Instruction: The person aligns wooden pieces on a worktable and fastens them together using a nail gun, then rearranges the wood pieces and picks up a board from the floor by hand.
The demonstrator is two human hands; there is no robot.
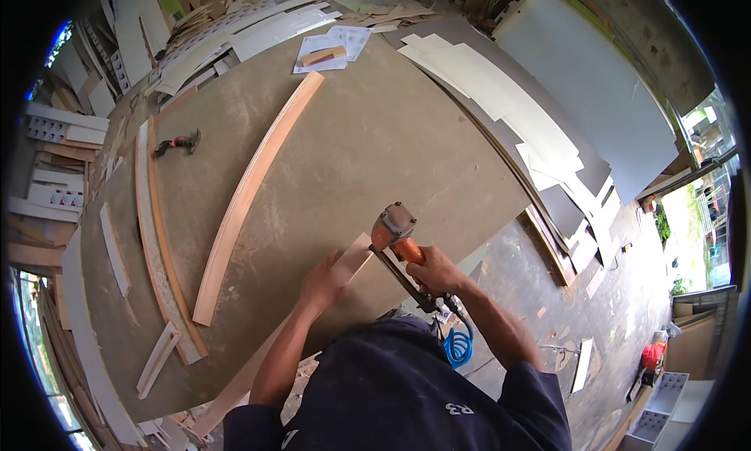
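My right hand (pixel 435 270) is wrapped round the handle of an orange and grey nail gun (pixel 395 230), whose head is over the end of a short wooden board (pixel 357 255). A coiled blue air hose (pixel 458 346) hangs below the tool. My left hand (pixel 322 282) lies on the same board, near its middle, with its fingers blurred. Both hands are at the near edge of a large brown tabletop (pixel 352 130). A long wooden strip (pixel 254 189) lies to the left of my left hand.
A hammer-like tool (pixel 178 143) lies at the left beside long curved strips (pixel 152 240). Paper sheets (pixel 321 50) with a small wood block are at the far edge. White panels (pixel 501 99) are stacked at the right, and offcuts are scattered on the floor.
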